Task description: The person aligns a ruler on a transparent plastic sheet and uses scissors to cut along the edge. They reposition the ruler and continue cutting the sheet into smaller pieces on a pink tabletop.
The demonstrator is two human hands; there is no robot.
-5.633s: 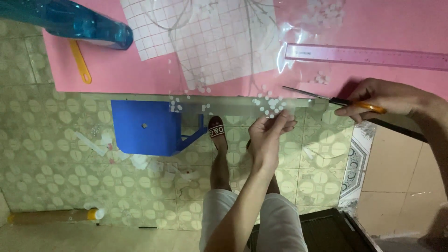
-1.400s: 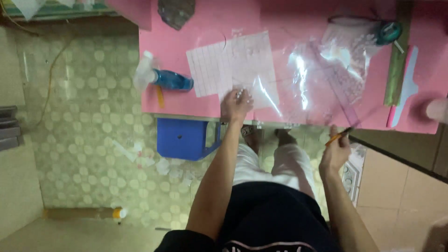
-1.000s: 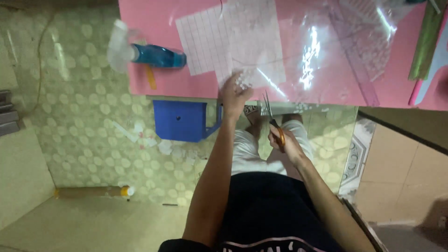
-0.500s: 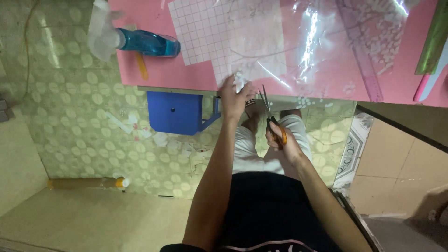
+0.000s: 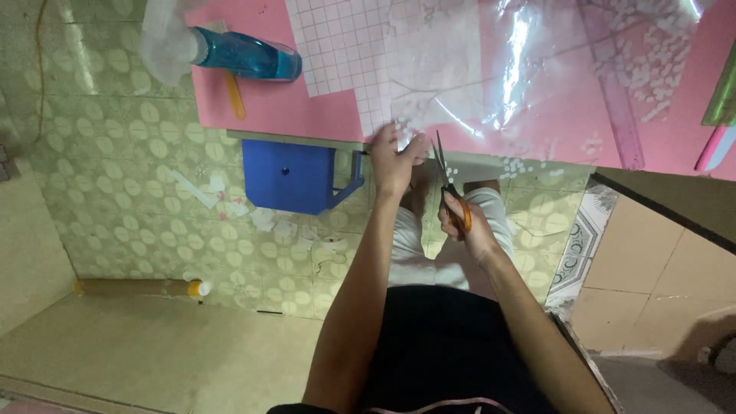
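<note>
My left hand (image 5: 395, 157) pinches the near edge of a clear plastic sheet with white flower prints (image 5: 491, 73) that lies over a white grid sheet (image 5: 345, 46) on the pink table top (image 5: 264, 107). My right hand (image 5: 468, 226) grips orange-handled scissors (image 5: 448, 180), blades pointing up at the sheet's edge just right of my left fingers.
A blue spray bottle (image 5: 238, 54) and an orange stick (image 5: 234, 96) lie at the table's left. A pink ruler (image 5: 613, 92) lies under the plastic on the right. A blue stool (image 5: 295, 176) stands under the table. Paper scraps (image 5: 261, 218) and a cardboard tube (image 5: 138, 287) lie on the patterned floor.
My right hand brought the scissors from the table's right edge in toward my left hand. My left hand stayed on the sheet's near edge. The camera moved closer.
</note>
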